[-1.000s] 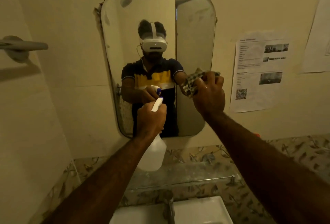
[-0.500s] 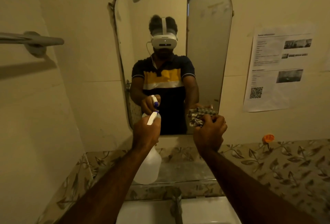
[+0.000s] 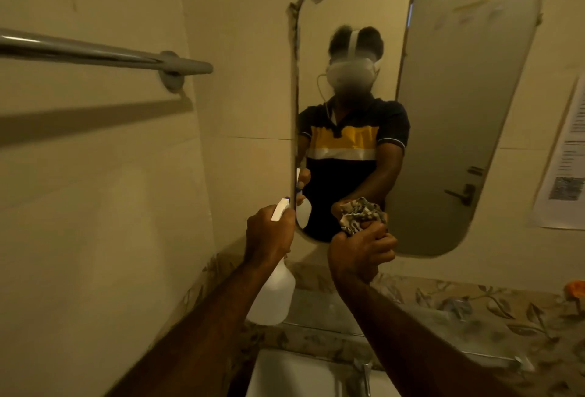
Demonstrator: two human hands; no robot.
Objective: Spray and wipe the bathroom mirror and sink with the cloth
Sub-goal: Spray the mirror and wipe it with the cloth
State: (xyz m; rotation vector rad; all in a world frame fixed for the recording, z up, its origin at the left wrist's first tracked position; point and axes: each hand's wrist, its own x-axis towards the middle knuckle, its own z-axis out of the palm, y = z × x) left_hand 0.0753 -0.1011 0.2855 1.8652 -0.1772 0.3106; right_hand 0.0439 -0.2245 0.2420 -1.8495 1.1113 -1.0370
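In the head view the left hand has its fingers wrapped around the neck of the spray bottle, which hangs just outside the lower left corner of the mirror, while the right hand has its fingers pressed together on the bunched cloth, held against the glass close to the mirror's bottom edge. The cloth looks soft and light, so a full fist hold seems right (a loose pinch would let it slip on wet glass). The sink waits below the glass shelf; I judge the plastic bottle light but slippery when wet, best held at the neck.
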